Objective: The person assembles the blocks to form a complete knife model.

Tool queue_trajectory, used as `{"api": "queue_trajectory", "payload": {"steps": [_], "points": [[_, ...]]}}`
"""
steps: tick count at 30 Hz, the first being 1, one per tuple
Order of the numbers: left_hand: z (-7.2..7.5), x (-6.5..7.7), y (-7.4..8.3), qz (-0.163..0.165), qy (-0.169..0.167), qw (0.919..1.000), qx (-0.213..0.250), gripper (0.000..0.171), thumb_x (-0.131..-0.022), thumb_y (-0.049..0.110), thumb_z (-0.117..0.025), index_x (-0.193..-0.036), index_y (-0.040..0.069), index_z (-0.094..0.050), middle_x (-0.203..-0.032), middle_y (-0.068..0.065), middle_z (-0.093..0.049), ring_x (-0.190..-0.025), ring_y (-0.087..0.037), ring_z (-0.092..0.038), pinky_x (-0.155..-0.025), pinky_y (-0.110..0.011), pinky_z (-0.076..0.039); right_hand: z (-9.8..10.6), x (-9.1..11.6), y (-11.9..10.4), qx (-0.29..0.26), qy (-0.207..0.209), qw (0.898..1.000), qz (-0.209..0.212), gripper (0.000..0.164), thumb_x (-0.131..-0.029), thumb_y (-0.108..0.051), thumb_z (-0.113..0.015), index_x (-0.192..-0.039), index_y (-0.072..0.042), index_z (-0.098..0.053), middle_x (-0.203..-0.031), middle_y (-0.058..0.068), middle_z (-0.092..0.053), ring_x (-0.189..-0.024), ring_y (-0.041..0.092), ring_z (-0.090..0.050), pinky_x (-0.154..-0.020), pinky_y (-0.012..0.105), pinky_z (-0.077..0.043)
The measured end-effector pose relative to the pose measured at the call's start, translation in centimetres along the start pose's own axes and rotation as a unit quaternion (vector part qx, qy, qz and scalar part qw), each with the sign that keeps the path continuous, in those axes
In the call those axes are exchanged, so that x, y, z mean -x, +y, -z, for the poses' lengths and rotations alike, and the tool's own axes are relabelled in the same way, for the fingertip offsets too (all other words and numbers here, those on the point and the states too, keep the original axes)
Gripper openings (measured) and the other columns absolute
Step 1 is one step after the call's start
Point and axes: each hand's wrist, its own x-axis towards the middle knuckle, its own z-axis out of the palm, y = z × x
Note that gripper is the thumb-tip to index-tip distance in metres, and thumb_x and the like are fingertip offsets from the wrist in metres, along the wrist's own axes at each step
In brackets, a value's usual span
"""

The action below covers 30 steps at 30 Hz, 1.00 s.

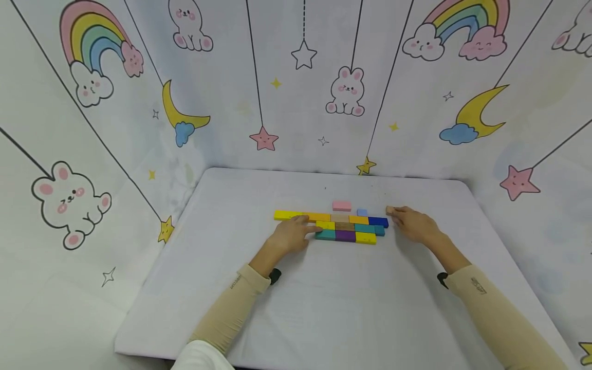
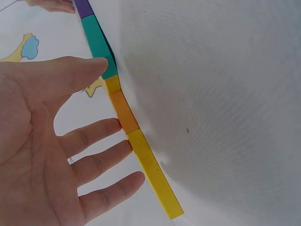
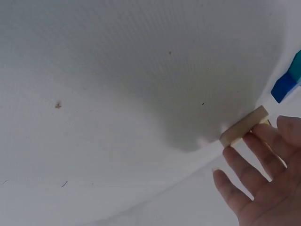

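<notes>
Rows of coloured blocks lie side by side on the white table. The back row runs from a long yellow block to a dark blue block. In front are a brown wooden block, a purple block and a teal block. My left hand is at the rows' left end, fingers spread. Its thumb meets the teal block, while other fingertips touch the yellow block and an orange block. Fairly straight fingers of my right hand touch a light wooden block right of the rows.
Behind the rows sit a pink block and a light blue block. The table meets a wall printed with bunnies, moons, stars and rainbows along its back and sides.
</notes>
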Motion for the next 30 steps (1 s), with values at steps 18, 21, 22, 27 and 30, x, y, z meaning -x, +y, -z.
{"api": "queue_trajectory", "payload": {"steps": [18,21,22,27,30], "points": [[-0.1,0.1,0.0,0.0,0.006,1.0,0.002,0.049,-0.107,0.023,-0.056,-0.154,0.038,-0.053,-0.162,-0.006,-0.044,-0.149,-0.029,-0.041,-0.115,-0.049,-0.044,0.1,2.1,-0.3,0.014,0.02,0.999,0.03,0.044,-0.105,-0.01,-0.056,-0.147,0.005,-0.055,-0.145,0.03,-0.054,-0.13,0.051,-0.055,-0.097,0.062,-0.053],[-0.1,0.1,-0.1,0.001,0.007,1.0,0.002,0.049,-0.107,0.023,-0.057,-0.154,0.038,-0.053,-0.162,-0.007,-0.044,-0.149,-0.03,-0.041,-0.115,-0.049,-0.045,-0.2,2.3,-0.2,0.014,0.019,0.999,0.03,0.045,-0.106,-0.011,-0.056,-0.149,0.002,-0.053,-0.146,0.03,-0.054,-0.13,0.051,-0.055,-0.097,0.063,-0.052],[-0.2,0.1,-0.1,0.001,0.008,1.0,0.002,0.049,-0.107,0.023,-0.057,-0.154,0.038,-0.053,-0.162,-0.007,-0.044,-0.149,-0.03,-0.041,-0.115,-0.049,-0.045,-0.3,2.4,-0.2,0.015,0.02,0.999,0.03,0.046,-0.106,-0.011,-0.056,-0.149,0.002,-0.053,-0.147,0.03,-0.053,-0.131,0.051,-0.054,-0.098,0.063,-0.052],[-0.2,0.1,-0.1,0.0,0.01,0.9999,0.001,0.049,-0.107,0.024,-0.057,-0.154,0.039,-0.053,-0.162,-0.007,-0.045,-0.149,-0.029,-0.042,-0.114,-0.049,-0.045,-0.6,2.9,-0.4,0.012,0.028,0.999,0.025,0.046,-0.105,-0.01,-0.058,-0.149,0.002,-0.054,-0.146,0.03,-0.054,-0.13,0.051,-0.055,-0.098,0.063,-0.052],[-0.2,0.1,-0.1,-0.001,0.01,0.9999,0.003,0.049,-0.107,0.023,-0.058,-0.153,0.038,-0.053,-0.161,-0.007,-0.045,-0.148,-0.029,-0.042,-0.114,-0.049,-0.046,-0.7,3.3,-0.6,0.011,0.035,0.999,0.027,0.045,-0.104,-0.009,-0.058,-0.147,0.003,-0.055,-0.145,0.029,-0.055,-0.13,0.05,-0.056,-0.097,0.061,-0.053]]}}
